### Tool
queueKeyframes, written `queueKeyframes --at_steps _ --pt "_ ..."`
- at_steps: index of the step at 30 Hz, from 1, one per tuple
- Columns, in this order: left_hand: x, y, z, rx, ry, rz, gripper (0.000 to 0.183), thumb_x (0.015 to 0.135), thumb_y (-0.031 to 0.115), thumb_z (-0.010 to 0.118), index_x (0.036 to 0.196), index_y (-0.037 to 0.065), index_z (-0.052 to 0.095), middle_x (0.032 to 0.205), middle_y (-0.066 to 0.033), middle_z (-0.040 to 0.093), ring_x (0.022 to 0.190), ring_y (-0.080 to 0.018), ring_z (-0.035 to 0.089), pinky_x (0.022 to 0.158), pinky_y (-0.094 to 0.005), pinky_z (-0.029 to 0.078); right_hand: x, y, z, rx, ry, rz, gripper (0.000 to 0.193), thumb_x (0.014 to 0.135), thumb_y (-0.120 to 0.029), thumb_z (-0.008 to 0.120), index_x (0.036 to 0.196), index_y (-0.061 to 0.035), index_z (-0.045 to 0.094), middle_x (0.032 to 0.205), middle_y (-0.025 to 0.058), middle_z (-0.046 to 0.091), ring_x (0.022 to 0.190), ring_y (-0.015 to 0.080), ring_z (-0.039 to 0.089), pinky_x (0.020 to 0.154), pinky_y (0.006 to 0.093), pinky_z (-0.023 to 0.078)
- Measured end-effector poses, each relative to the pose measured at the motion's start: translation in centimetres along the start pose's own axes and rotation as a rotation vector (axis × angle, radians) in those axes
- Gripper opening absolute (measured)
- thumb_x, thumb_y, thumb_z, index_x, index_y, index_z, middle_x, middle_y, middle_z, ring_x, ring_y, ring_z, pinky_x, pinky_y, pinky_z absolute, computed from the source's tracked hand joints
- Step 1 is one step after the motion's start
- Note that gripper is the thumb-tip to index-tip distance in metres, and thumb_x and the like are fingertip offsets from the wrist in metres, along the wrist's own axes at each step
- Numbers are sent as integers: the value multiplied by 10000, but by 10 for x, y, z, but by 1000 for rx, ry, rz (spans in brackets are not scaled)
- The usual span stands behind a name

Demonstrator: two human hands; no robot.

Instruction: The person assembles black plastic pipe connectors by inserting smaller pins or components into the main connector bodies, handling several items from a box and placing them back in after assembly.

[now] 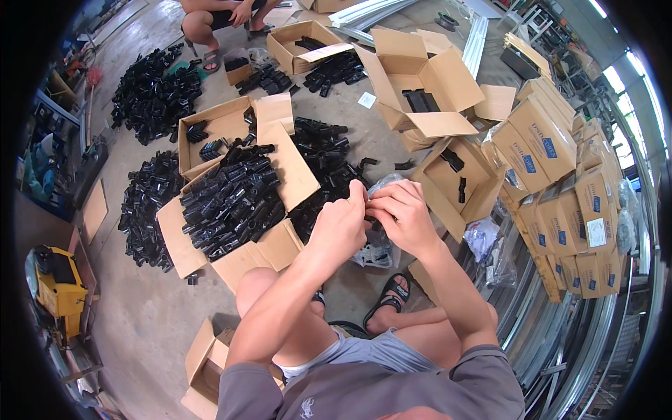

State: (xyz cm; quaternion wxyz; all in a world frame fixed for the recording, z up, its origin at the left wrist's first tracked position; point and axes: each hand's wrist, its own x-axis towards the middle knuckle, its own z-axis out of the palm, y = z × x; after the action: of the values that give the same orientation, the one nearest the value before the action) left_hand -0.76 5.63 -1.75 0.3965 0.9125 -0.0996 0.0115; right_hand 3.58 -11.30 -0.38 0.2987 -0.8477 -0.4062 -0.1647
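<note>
My left hand (341, 225) and my right hand (404, 215) meet in front of me, fingers pinched close together. Clear plastic bag film (386, 183) shows at the fingertips, and a clear plastic bag (379, 253) with small pieces inside appears just below the hands. My fingers hide the exact grip. Left of my hands, an open cardboard box (292, 168) is heaped with black plastic fittings (234, 199). More black fittings (318, 150) lie loose on the floor beyond, partly behind my left hand.
Other piles of black parts (155, 91) lie farther left. An open box (465, 183) holding a few black pieces stands right of my hands. Stacked closed cartons (539, 140) and metal profiles (521, 336) line the right side. A person (210, 21) squats at the far end.
</note>
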Motion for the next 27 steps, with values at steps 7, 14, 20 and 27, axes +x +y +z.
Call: queueKeyframes --at_steps 7,14,20,27 --pt "0 4 -2 -29 16 5 486 749 43 752 1090 14 406 728 -223 639 738 -429 660 628 -496 511 -4 -3 -3 -7 -34 67 79 787 -87 717 866 -91 710 861 21 687 912 216 616 855 355 396" --pt "-2 5 -2 -25 49 72 495 736 -4 740 1069 -9 374 693 -243 619 682 -446 649 576 -509 514 -8 1 -1 61 22 101 73 764 -53 716 830 -84 723 851 31 706 902 206 628 872 348 409" --pt "-2 6 0 -9 16 18 499 755 46 757 1099 17 396 758 -220 650 746 -424 662 641 -495 509 -4 -1 -6 -6 -4 5 57 768 -68 694 816 -93 711 817 18 679 878 215 603 860 367 393" --pt "0 10 -3 0 -13 -16 501 760 67 767 1097 18 400 759 -223 653 740 -419 667 629 -488 515 -3 1 -6 -17 -20 -5 64 769 -66 692 828 -88 697 807 26 667 863 214 601 859 368 392"
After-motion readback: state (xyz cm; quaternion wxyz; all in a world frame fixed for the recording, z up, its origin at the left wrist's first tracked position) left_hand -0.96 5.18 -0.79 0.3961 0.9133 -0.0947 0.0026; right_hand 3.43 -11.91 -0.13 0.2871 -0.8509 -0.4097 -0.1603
